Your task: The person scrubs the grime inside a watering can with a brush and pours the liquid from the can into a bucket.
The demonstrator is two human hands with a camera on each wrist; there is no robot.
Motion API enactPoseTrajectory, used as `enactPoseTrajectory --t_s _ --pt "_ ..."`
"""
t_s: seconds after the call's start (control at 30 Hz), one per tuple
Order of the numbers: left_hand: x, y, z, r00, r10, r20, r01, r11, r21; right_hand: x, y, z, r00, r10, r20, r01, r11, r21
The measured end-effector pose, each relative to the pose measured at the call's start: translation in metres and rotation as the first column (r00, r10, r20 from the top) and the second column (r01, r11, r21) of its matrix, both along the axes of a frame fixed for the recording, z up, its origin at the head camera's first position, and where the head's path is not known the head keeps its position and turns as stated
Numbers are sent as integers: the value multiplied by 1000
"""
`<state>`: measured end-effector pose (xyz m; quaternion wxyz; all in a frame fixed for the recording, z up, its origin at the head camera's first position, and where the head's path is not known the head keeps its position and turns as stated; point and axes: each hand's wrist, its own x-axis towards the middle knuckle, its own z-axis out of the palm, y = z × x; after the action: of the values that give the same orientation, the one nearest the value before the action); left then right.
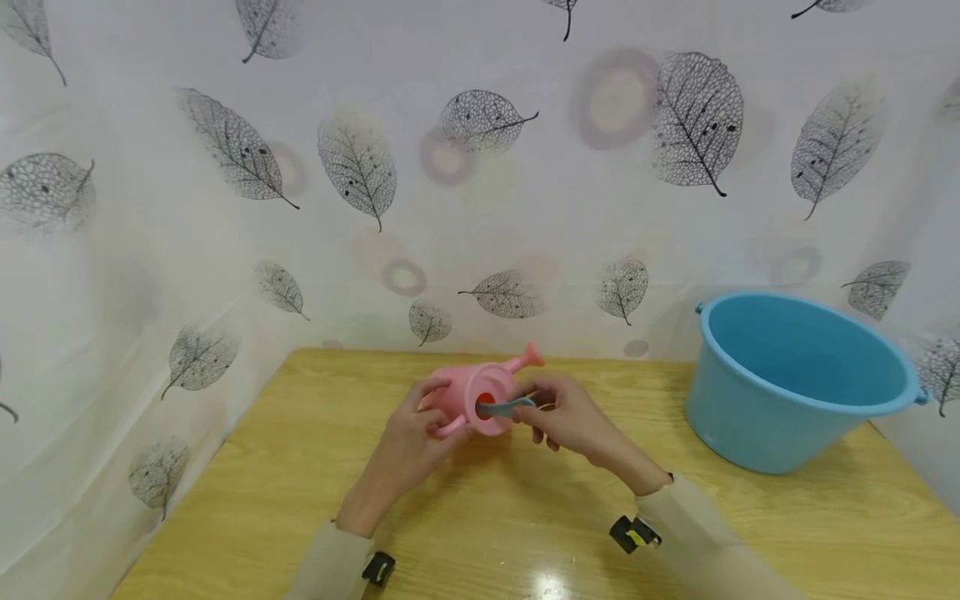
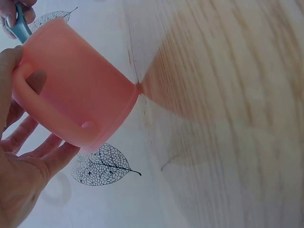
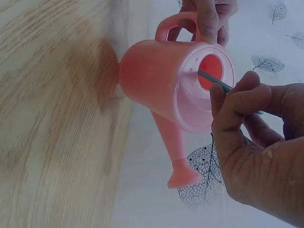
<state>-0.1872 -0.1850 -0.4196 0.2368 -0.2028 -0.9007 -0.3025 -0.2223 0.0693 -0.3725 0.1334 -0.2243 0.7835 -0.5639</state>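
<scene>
A pink watering can (image 1: 453, 398) is tilted over the wooden table, its round opening turned toward me and its spout pointing to the back right. In the left wrist view its bottom edge appears to touch the tabletop. My left hand (image 1: 411, 437) grips the can around its handle and side. My right hand (image 1: 564, 417) pinches a slim blue-grey utensil (image 1: 504, 408) with a curved handle. The utensil's far end goes into the can's opening and is hidden there, so its kind cannot be told. In the right wrist view, the utensil (image 3: 214, 81) slants into the opening.
A large light-blue bucket (image 1: 795, 383) stands upright at the table's right side. Behind the wooden table (image 1: 300, 475) hangs a pale sheet (image 1: 480, 217) printed with leaf patterns, which also runs along the left side.
</scene>
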Motion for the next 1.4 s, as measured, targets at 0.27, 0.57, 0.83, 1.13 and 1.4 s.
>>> enactPoseTrajectory --t_s 0.27,0.57,0.83,1.13,1.4 --pt "3 0 -2 999 20 27 -20 1000 -4 5 11 3 1000 0 4 0 1000 11" --pt "5 -2 -3 1000 14 -5 -14 1000 15 10 18 7 998 -30 -48 32 999 33" --pt "5 -2 -3 1000 11 27 -11 1000 6 13 19 7 984 -76 -163 84 996 42" --pt "2 -1 -2 1000 4 1 -4 1000 13 15 18 8 941 -145 -305 170 984 59" --pt "0 0 -1 1000 6 2 -6 1000 4 19 18 9 887 -165 -430 203 978 44"
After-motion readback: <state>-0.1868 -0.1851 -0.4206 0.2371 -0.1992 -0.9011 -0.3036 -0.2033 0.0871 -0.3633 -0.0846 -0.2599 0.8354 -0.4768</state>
